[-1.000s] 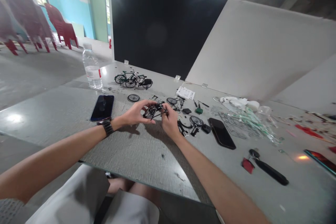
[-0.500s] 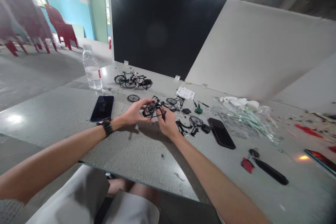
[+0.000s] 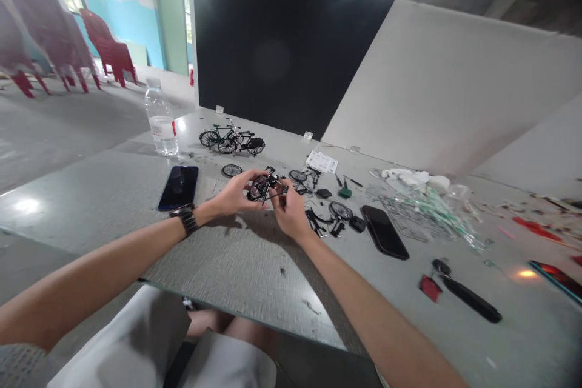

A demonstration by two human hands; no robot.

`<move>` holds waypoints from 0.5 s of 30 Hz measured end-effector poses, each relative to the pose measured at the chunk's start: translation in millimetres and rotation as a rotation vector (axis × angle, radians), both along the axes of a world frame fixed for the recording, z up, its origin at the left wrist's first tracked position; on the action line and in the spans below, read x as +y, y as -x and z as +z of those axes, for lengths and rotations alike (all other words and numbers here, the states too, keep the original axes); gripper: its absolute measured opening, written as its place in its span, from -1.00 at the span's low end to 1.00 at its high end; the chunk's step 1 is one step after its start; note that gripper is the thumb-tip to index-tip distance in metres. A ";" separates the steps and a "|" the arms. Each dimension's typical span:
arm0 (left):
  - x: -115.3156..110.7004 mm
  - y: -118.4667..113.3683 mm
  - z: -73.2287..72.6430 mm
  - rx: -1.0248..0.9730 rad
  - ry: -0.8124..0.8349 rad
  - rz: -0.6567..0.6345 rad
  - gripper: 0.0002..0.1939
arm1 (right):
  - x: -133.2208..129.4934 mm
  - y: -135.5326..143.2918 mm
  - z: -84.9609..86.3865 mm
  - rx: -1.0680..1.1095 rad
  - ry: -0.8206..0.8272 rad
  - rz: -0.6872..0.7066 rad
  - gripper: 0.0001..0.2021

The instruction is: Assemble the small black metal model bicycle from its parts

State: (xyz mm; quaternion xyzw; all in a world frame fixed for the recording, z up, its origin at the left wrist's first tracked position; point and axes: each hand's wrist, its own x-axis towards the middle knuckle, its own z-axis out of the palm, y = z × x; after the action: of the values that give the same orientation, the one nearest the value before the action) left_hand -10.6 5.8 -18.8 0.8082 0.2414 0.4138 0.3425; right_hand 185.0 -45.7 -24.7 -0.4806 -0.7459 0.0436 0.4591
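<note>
A small black model bicycle (image 3: 262, 188) is held between both hands just above the table. My left hand (image 3: 236, 193) grips its wheel side, thumb below and fingers above. The fingers of my right hand (image 3: 289, 209) are closed on the frame at the other end. Which small part the right fingertips press is hard to make out. A loose model wheel (image 3: 231, 170) lies beyond my left hand. To the right of my right hand are black bicycle parts (image 3: 318, 222), another wheel (image 3: 341, 211) and a green piece (image 3: 345, 193).
Model bicycles (image 3: 231, 138) stand at the back near a water bottle (image 3: 162, 124). One phone (image 3: 179, 187) lies left, another (image 3: 385, 231) right. Farther right are clear plastic wrappings (image 3: 436, 206) and a black-handled tool (image 3: 470, 297). White paper (image 3: 322, 161) lies behind the parts.
The model bicycle has turned slightly in my hands, and my right fingers have shifted a little on it. Everything on the table stays in place.
</note>
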 end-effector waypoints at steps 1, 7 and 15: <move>-0.1 -0.2 0.4 0.001 -0.002 0.014 -0.25 | -0.2 0.0 0.1 0.008 -0.007 0.010 -0.77; 1.2 -0.4 0.0 0.033 -0.027 0.056 -0.19 | -3.4 -0.1 3.4 0.002 -0.069 0.014 -0.82; 4.5 -0.2 -3.7 0.039 -0.046 0.046 -0.21 | -4.0 -1.3 0.8 0.047 -0.083 0.017 -0.83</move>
State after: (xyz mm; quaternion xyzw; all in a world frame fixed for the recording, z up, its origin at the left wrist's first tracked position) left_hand -10.4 10.3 -22.6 0.8181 0.2570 0.4110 0.3096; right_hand 186.3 -49.7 -23.9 -0.4535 -0.7400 0.0278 0.4959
